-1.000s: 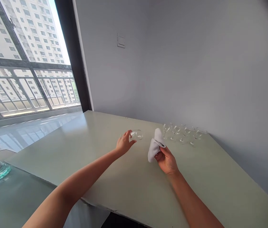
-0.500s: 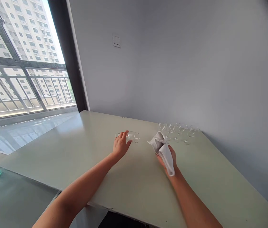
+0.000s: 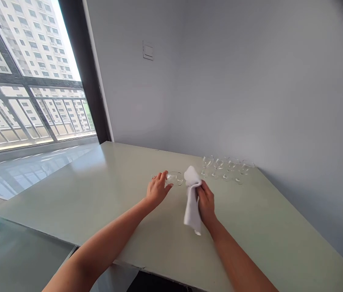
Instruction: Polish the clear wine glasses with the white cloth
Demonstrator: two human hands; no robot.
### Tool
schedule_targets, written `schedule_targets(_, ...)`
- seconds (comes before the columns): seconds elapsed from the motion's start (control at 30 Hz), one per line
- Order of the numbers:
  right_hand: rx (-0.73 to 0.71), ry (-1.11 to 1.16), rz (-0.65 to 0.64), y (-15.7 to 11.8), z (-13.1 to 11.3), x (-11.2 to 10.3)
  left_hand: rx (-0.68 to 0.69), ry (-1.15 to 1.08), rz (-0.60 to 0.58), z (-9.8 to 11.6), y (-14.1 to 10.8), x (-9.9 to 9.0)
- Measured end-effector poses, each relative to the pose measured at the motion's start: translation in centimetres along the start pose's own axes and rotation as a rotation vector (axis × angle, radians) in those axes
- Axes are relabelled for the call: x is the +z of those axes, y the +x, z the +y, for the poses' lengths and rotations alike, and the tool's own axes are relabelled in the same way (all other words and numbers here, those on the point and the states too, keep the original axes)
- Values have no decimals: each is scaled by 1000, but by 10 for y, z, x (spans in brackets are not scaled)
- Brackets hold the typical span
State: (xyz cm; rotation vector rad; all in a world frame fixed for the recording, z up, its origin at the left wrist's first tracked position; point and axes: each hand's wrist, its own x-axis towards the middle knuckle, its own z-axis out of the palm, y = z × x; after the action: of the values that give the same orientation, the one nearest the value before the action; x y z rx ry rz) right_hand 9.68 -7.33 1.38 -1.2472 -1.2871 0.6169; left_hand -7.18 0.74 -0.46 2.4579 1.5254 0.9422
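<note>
A glass is held in the left hand, a cloth in the right hand, fingers curled around each.

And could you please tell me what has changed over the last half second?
The right hand moved left, bringing the cloth closer to the held glass; the cloth, draped over that hand before, now hangs down. Nothing was taken or let go. The left hand still holds its glass sideways, and the four standing glasses stayed put.
</note>
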Motion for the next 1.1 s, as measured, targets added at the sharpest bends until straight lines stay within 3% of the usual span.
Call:
schedule_targets(0.13, -96, -89, -113, -16, 6, 30, 79, 35, -44, 4, -5, 0)
schedule_targets(0.23, 90, 35, -245, -18, 9, 33, 136, 111, -32, 6, -8, -1)
schedule_targets(0.33, 297, 250, -344, -14, 14, 27, 289, 131, 11, 9, -10, -1)
schedule_targets(0.43, 427, 411, -332, -10, 20, 22, 402, 64, 29, 12, -11, -4)
schedule_targets(0.53, 466, 527, -320, -7, 21, 16, 422, 21, -32, 11, -7, -11)
schedule_targets(0.63, 384, 451, -376, -5, 14, 8, 434, 5, -178, 7, 1, -18)
schedule_targets(0.77, 168, 128, -478, -6, 3, 0, 372, -168, -411, -1, 13, -36)
schedule_targets(0.9, 137, 113, -625, -10, 7, 4, 198, -379, -958, -5, 22, -60)
schedule_targets(0.93, 173, 153, -643, -10, 10, 5, 167, -387, -1011, -4, 22, -64)
schedule_targets(0.97, 214, 194, -635, -10, 13, 7, 162, -369, -971, -3, 21, -66)
schedule_targets(1.0, 251, 235, -600, -10, 16, 8, 187, -330, -852, -1, 18, -66)
schedule_targets(1.1, 295, 365, -435, -7, 20, 9, 341, -180, -396, 6, 7, -60)
